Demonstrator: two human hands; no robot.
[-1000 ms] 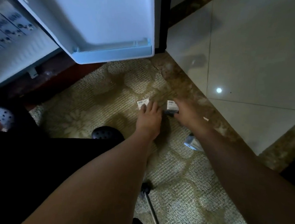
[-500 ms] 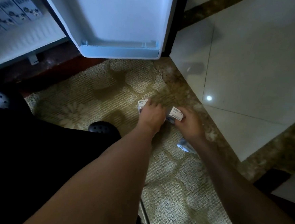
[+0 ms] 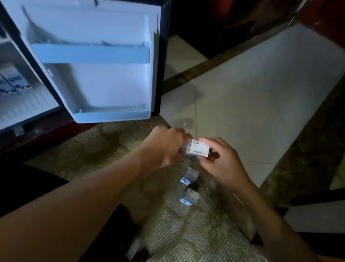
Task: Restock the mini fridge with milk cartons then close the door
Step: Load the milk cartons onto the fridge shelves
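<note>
Small white rectangular cardboard milk carton (image 3: 199, 148) is in my right hand (image 3: 224, 166), held above the far edge of the beige patterned woven rug (image 3: 200, 236), just beside the pale tile floor (image 3: 252, 100). Right fingers (image 3: 218, 143) curl over its top with the thumb underneath, clamped on it. My left hand (image 3: 164, 145) grips a second white carton (image 3: 184, 148) that is mostly hidden behind the knuckles and touches the first. Those fingers wrap round it; how far apart they are I cannot tell.

One spare carton (image 3: 191, 174) and a nearer spare carton (image 3: 190, 197) lie on the rug towards its right edge, below the hands.

Handling, my guess: light, and the card walls are stiff enough but would dent under a hard squeeze. The coated faces are probably a bit slick. I'd take each across the narrow sides at mid-body, one per hand.

The white mini fridge (image 3: 14, 108) is at far left with its door (image 3: 109, 84) swung wide. Stocked cartons (image 3: 8, 82) lie in a row on its lower shelf, with free space beside them.
</note>
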